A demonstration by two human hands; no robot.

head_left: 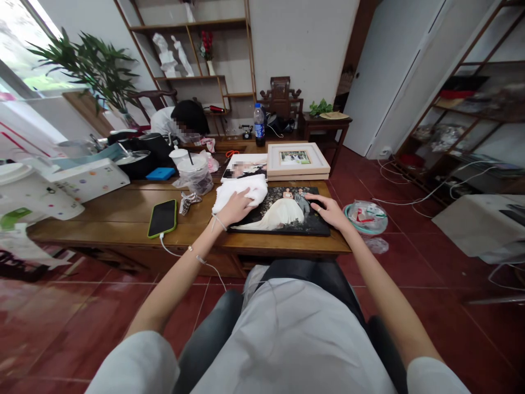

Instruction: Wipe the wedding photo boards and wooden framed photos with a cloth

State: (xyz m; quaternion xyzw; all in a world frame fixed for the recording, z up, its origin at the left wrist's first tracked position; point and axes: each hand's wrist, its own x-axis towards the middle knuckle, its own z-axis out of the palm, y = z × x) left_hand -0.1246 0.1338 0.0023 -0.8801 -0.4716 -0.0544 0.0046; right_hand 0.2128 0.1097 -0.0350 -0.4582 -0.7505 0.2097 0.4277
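A dark glossy photo print (pixel 287 216) of a couple lies flat at the front edge of the wooden table (pixel 123 205). My left hand (pixel 234 209) presses a white cloth (pixel 241 191) onto the print's left part, fingers closed over the cloth. My right hand (pixel 329 210) rests flat on the print's right edge, fingers spread, a ring on one finger. Behind the print lie another photo (pixel 245 166) and a stack of light wooden picture frames (pixel 296 160).
A phone in a green case (pixel 163 217) charges left of my hand, beside crumpled foil (pixel 188 201) and a plastic bag (pixel 197 176). A bottle (pixel 258 125) stands further back. Another person (pixel 180 121) sits across the table. A small bin (pixel 366 216) and cables (pixel 414 197) occupy the floor at right.
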